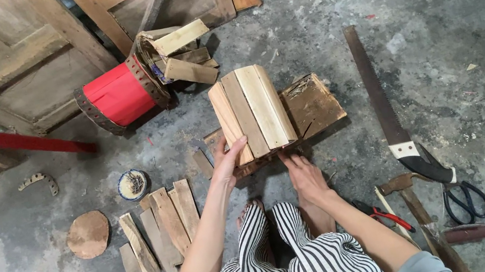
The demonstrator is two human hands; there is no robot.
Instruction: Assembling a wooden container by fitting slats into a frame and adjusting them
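A half-round shell of several pale wooden staves point(254, 113) lies on a dark wooden block point(314, 103) on the concrete floor. My left hand point(227, 158) grips the near left edge of the stave shell, thumb on top. My right hand point(304, 175) rests palm down just below the shell's near end, fingers touching the block's front edge. My knees in striped trousers point(291, 260) sit right behind both hands.
A red drum point(121, 94) stuffed with wood pieces lies at the back left. Loose staves point(162, 226), a round wooden disc point(88, 234) and a small bowl point(132, 184) lie left. A handsaw point(387, 110), hammer point(415, 205), scissors point(465, 199) and red pliers point(384, 213) lie right. Old doors lean behind.
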